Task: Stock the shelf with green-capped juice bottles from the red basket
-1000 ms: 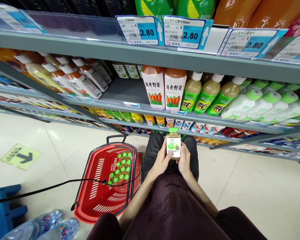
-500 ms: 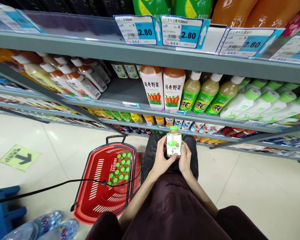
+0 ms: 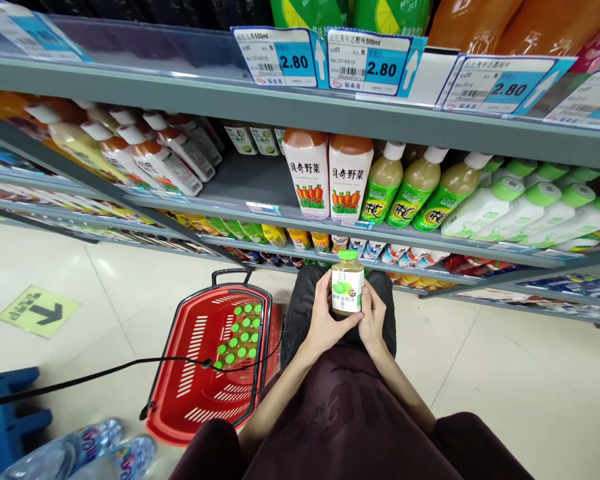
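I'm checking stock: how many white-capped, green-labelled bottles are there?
3, side by side on the shelf: left bottle, middle bottle, right bottle. More may be hidden behind.

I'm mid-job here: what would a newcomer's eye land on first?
First, the bright red basket on the floor at left, with green-capped bottles grouped inside. Then the labelled bottle at centre, in the grip of the left hand and right hand. Above, big price tags line the upper shelf edge.

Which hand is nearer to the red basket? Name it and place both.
Left. The left hand, right of the red basket, holds the basket-facing side of the green-capped bottle; the right hand holds the bottle's opposite side, farther from the basket.
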### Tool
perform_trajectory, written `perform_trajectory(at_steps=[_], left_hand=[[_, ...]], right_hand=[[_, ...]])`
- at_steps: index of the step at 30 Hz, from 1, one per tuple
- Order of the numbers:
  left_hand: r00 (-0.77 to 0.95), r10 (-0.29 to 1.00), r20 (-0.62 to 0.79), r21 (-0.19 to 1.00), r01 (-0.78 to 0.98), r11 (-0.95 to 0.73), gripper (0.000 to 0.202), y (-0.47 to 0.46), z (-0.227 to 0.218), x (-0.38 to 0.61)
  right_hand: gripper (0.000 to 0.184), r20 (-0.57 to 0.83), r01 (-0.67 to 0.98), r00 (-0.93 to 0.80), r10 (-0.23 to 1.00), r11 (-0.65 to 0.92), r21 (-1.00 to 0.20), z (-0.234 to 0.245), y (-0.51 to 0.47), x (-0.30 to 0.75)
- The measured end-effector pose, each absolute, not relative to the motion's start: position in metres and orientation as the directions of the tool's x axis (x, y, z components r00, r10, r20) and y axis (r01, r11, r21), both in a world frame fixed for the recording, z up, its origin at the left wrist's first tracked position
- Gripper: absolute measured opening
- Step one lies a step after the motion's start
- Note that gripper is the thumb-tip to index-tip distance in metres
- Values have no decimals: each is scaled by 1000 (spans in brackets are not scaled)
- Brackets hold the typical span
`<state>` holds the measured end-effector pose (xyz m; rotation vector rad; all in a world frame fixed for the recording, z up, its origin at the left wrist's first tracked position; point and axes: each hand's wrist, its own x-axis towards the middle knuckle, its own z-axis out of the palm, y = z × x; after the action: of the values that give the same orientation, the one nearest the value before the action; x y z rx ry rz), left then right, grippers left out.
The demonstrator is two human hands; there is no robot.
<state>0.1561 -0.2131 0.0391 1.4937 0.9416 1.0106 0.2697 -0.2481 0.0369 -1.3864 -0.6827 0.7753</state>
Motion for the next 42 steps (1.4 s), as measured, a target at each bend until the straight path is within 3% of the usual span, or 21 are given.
perform_trajectory(at_steps=[19,42], left_hand=[[326,926,193,946,189,-264,102,-213,35,154],[343,906,247,916,222,-334,95,-213,37,153]], right_hand=[[47,-54,-47,597,800,-32,-998,29,-249,270],[47,-54,3,570,820,-68,-998,28,-248,271]])
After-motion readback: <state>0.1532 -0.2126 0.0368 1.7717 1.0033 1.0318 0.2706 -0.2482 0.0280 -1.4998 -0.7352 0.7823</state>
